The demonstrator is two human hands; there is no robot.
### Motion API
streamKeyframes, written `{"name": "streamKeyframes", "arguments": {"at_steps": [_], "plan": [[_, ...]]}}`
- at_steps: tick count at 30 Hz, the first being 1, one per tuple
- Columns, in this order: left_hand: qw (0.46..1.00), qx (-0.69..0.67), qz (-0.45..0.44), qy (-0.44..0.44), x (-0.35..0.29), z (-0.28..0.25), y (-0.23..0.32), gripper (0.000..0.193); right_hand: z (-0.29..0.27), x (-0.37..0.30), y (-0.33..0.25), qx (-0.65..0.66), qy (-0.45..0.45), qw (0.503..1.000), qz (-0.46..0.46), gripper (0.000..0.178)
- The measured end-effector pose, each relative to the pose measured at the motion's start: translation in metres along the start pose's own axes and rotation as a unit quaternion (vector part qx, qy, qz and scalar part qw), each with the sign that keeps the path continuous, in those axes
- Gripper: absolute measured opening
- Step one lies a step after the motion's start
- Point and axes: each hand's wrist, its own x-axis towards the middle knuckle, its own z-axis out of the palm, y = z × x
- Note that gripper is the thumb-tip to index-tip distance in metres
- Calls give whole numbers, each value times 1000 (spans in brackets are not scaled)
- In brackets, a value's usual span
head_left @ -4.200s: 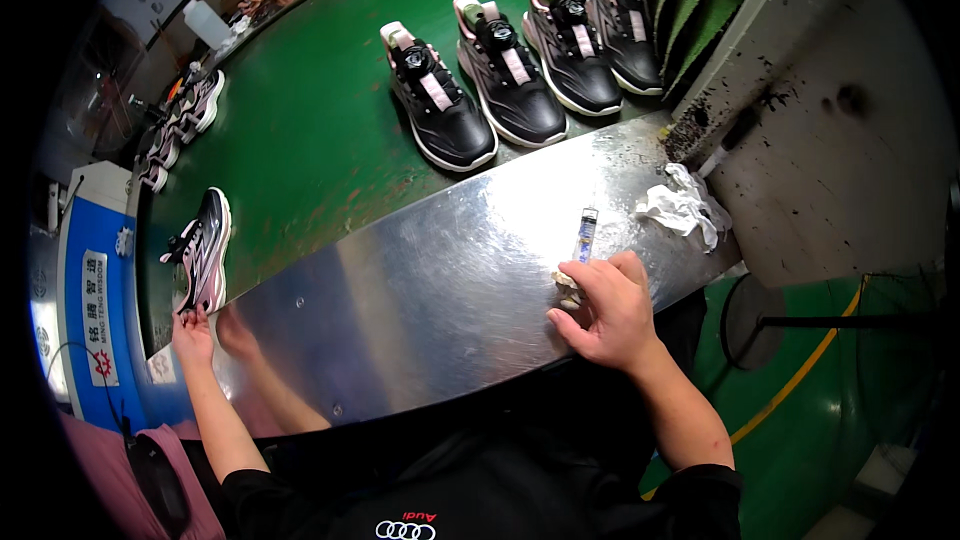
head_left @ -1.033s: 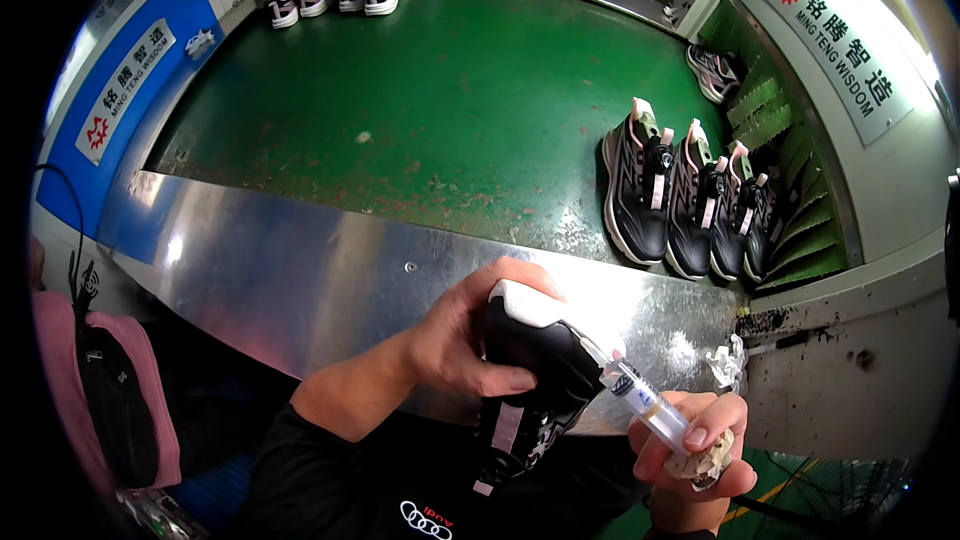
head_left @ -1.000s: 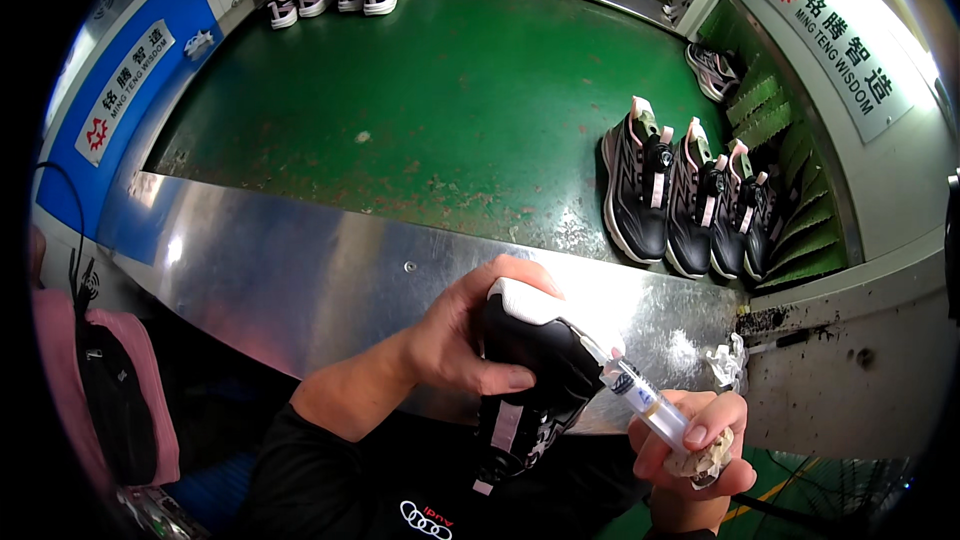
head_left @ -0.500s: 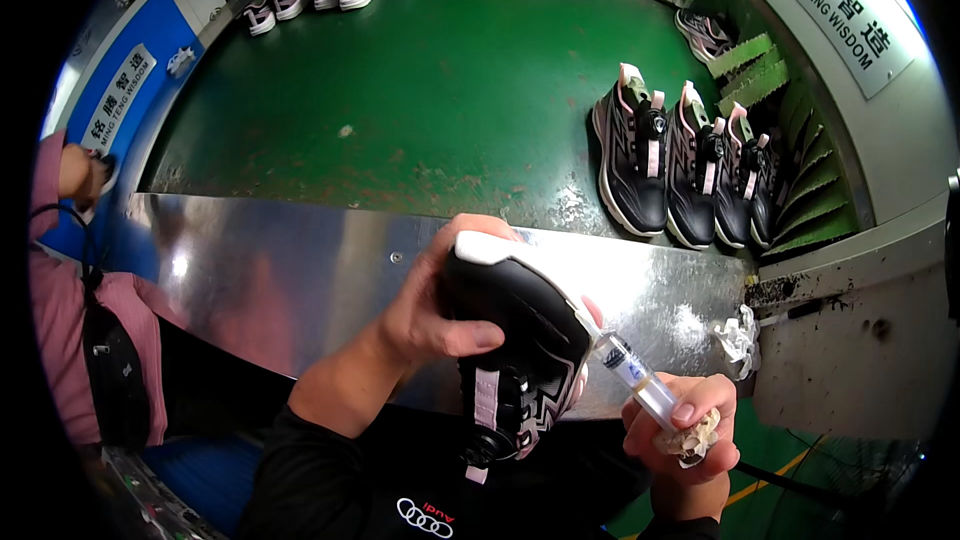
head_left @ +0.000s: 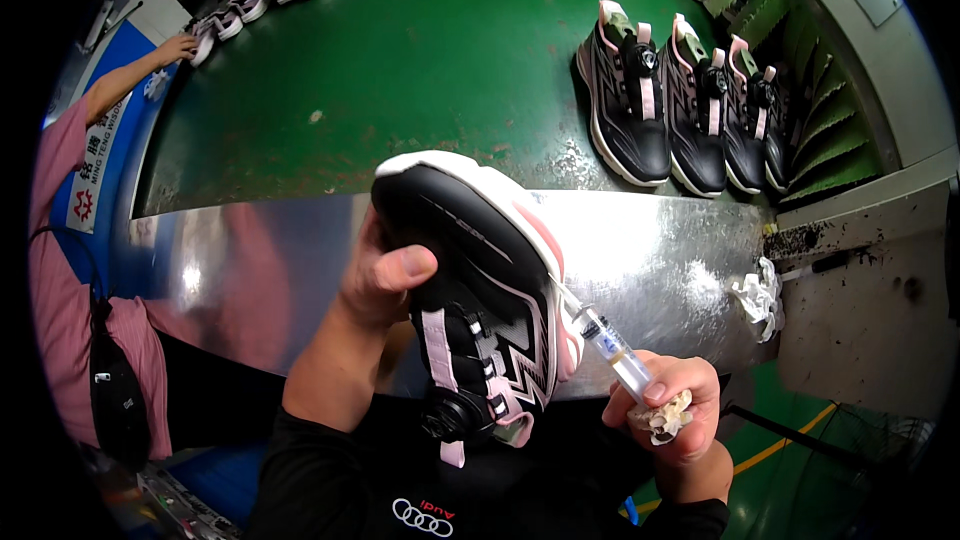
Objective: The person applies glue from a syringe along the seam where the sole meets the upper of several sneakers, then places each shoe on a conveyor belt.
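Note:
My left hand point(head_left: 375, 275) is closed around a black and pink sneaker point(head_left: 455, 225), thumb on its dark upper. Its white toe end points away from me, and its dial and pink strap face me. My right hand point(head_left: 695, 390) grips a clear syringe point(head_left: 622, 365) partly filled with something. The slim tip meets the sneaker's right side, at the seam between upper and sole. Around the syringe's rear end, under my right fingers, is a crumpled off-white lump point(head_left: 662, 418). The left fingers behind the sneaker are hidden.
Several matching sneakers point(head_left: 625, 105) stand on the green belt point(head_left: 400, 70) at right, by green bristle-like flaps point(head_left: 830, 120). A metal ledge point(head_left: 660, 250) runs in front. Crumpled white paper point(head_left: 760, 300) lies at its right end. A co-worker's hand point(head_left: 178, 48) touches sneakers point(head_left: 250, 2) at far left.
The sneaker has moved up and left and turned to show more of its right side; the syringe moved with it. The co-worker's arm has reached out to the far-left sneakers. My view has shifted.

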Motion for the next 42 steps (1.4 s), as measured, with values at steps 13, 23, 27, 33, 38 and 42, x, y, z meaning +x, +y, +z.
{"name": "streamKeyframes", "arguments": {"at_steps": [13, 23, 27, 33, 38, 42], "plan": [[999, 18, 13, 38, 13, -5, -6, 65, -10, -23, 12, -13, -15, 999, 34, 48], [989, -122, -44, 77, 7, -9, -7, 59, -9, -47, 11, -49, -26, 998, 29, 47], [983, -171, -61, 26, 9, -11, -4, 54, -10, -55, 14, -45, -31, 998, 23, 48], [978, -194, -64, 47, 12, -16, -5, 51, -13, -64, 19, -43, -23, 999, 13, 47], [970, -219, -80, 69, 17, -15, -8, 47, -18, -69, 24, -40, -21, 999, 11, 47], [971, -194, -90, 106, 20, -13, -9, 45, -20, -74, 29, -38, -5, 999, 10, 46]]}}
